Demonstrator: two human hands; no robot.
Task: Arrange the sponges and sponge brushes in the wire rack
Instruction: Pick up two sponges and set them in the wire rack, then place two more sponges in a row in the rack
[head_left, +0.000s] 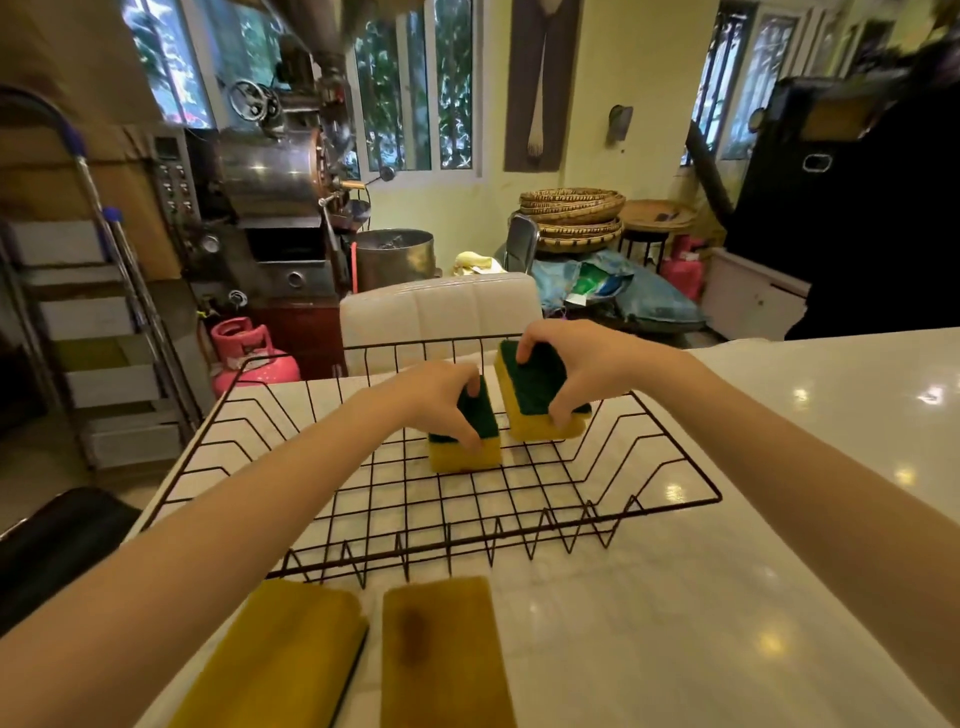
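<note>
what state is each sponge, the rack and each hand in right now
left sponge: in rack, held by left hand
right sponge: tilted over rack, held by right hand
two sponges nearer the person: outside rack, untouched
wire rack: upright on counter

Both hands (519, 379) in wire rack (675, 467), each gripping a green-topped sponge (540, 421).

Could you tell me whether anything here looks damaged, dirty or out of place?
Yes: the sponge lying on the counter in front of the wire rack has a dark brown stain down its middle.
</note>
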